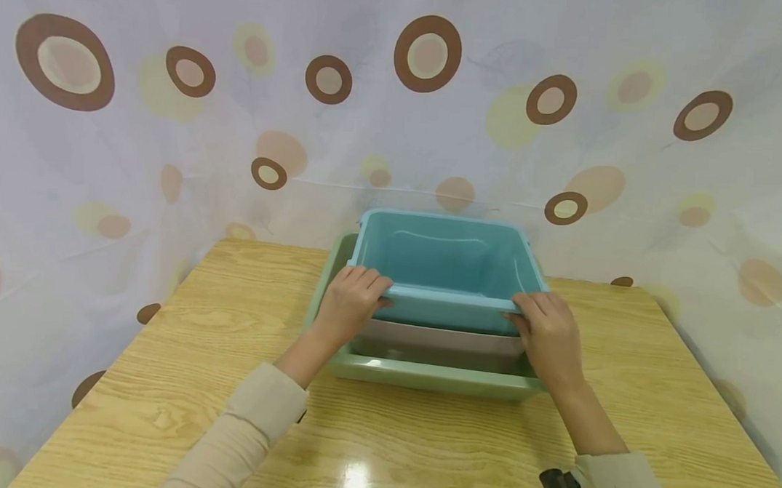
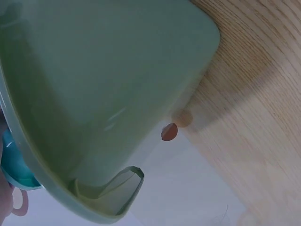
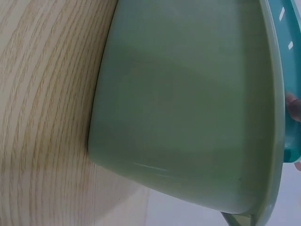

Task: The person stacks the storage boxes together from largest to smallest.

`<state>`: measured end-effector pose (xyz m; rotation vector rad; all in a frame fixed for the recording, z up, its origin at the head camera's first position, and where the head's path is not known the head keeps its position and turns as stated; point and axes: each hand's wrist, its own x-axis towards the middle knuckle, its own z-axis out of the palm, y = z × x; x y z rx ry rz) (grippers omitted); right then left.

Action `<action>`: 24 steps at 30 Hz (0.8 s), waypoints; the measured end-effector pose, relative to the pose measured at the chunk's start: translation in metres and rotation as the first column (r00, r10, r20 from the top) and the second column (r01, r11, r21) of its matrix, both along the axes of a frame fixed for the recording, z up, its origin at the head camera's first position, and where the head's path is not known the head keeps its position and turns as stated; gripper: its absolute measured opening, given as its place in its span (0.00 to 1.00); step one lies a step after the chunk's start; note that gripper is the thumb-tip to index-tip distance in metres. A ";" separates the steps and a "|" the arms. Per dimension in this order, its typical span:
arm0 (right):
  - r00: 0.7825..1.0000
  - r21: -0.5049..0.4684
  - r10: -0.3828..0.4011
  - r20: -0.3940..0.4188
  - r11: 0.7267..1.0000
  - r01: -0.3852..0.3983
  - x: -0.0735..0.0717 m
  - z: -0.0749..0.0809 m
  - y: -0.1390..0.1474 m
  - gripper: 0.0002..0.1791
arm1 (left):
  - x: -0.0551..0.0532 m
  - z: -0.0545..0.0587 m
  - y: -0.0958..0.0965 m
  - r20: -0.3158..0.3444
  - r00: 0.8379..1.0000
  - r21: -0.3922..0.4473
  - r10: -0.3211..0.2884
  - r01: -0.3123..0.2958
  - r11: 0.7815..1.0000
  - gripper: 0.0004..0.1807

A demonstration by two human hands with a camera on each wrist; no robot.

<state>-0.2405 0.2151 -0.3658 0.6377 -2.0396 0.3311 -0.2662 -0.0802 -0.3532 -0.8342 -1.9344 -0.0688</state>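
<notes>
A blue plastic bin (image 1: 439, 264) sits over a pinkish-grey bin (image 1: 439, 341), and both are within a larger green bin (image 1: 424, 380) on the table. My left hand (image 1: 352, 300) grips the near left of the blue rim, fingers over the edge and thumb beneath. At the near right corner, my right hand (image 1: 549, 335) holds the same rim. The blue bin's front edge stands above the green one. Each wrist view is mostly filled by the green bin's outer wall (image 2: 108, 70), with a strip of the blue bin (image 3: 288, 61) past its rim.
The bins stand on a wood-grain table (image 1: 216, 338). Close behind its far edge hangs a pale cloth (image 1: 369, 141) with brown and yellow circles. A small black device (image 1: 559, 486) is at the right sleeve's cuff.
</notes>
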 end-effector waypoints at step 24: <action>1.000 -0.023 0.019 -0.018 1.000 -0.019 0.001 -0.009 -0.003 0.17 | -0.001 -0.013 0.000 0.026 0.999 -0.015 0.028 -0.028 1.000 0.18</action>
